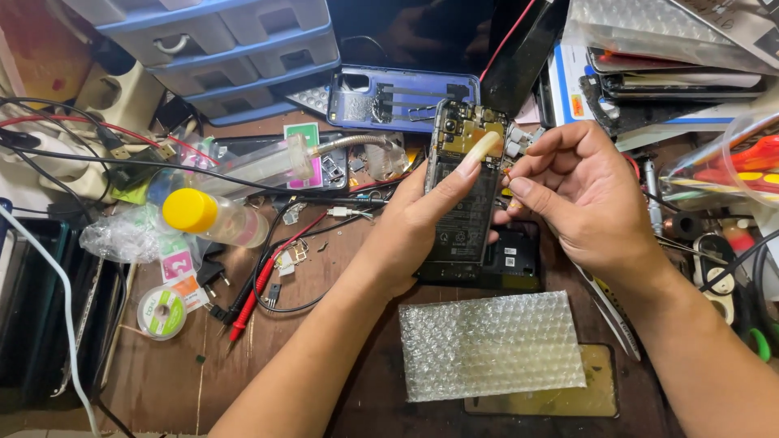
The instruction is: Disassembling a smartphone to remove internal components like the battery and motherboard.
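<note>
An opened phone (464,203) with its back cover off shows a black battery and a circuit board at its top end. My left hand (422,219) holds it from the left side, tilted up above the table, with the thumb stretched over the board. My right hand (580,195) is at the phone's right edge, thumb and forefinger pinched together by the board; whether they hold anything is too small to tell. A blue phone back cover (402,97) lies behind the phone.
A sheet of bubble wrap (487,345) lies over a dark phone screen (596,397) in front. A yellow-capped bottle (213,217), a solder reel (161,312), red probes (256,296) and cables lie left. Blue drawers (235,49) stand behind; stacked phones (673,81) at right.
</note>
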